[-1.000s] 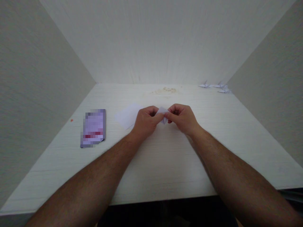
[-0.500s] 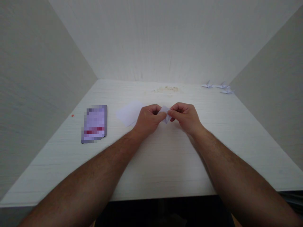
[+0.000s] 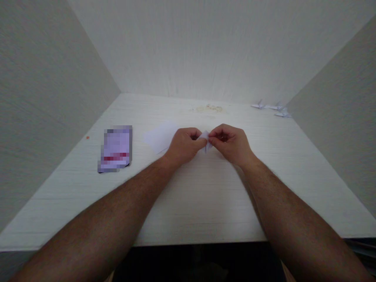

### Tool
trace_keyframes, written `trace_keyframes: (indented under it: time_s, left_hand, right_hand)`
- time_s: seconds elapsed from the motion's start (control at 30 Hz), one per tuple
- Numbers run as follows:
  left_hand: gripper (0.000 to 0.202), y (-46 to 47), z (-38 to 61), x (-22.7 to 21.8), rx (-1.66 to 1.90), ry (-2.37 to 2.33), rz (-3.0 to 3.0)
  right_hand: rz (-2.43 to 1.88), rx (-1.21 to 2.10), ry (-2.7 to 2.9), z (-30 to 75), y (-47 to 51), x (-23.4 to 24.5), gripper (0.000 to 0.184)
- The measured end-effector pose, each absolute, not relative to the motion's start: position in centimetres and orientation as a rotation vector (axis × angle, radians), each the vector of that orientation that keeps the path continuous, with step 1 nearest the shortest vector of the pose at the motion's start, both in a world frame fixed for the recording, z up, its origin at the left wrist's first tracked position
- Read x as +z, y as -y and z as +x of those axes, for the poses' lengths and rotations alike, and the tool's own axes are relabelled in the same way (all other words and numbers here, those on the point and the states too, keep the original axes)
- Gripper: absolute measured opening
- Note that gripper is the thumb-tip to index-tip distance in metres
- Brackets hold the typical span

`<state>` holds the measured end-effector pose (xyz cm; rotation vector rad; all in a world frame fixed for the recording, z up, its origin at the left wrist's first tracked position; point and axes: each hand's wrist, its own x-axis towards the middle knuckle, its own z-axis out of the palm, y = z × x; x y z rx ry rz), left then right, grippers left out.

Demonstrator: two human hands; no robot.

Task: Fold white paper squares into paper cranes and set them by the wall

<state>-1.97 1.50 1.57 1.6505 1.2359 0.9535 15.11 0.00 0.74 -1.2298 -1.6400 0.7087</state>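
Near the view's centre, over the tabletop, the left hand, at nine o'clock, and the right hand, at three, hold the folded paper pinched in their fingers. Further toward nine, a sheet lies just beside the left hand, then a blurred device well apart; paper cranes sit at two o'clock.

Left to right come the device, sheet and folded paper, with paper figures behind, farther right.
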Motion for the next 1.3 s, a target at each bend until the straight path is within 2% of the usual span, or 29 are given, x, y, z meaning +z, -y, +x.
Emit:
trace_keyframes:
  time_s: [0.63,1.3]
  left_hand:
    - [0.015,-1.50,-2.08,1.49,0.846,-1.247,1.799]
    - [0.014,-1.50,-2.06,1.50,0.846,-1.240,1.803]
  right_hand:
    - [-1.464,0.472,1.944,15.04,-0.01,0.94,0.008]
    - [-1.495,0.462,1.957,14.89,0.05,1.12,0.008]
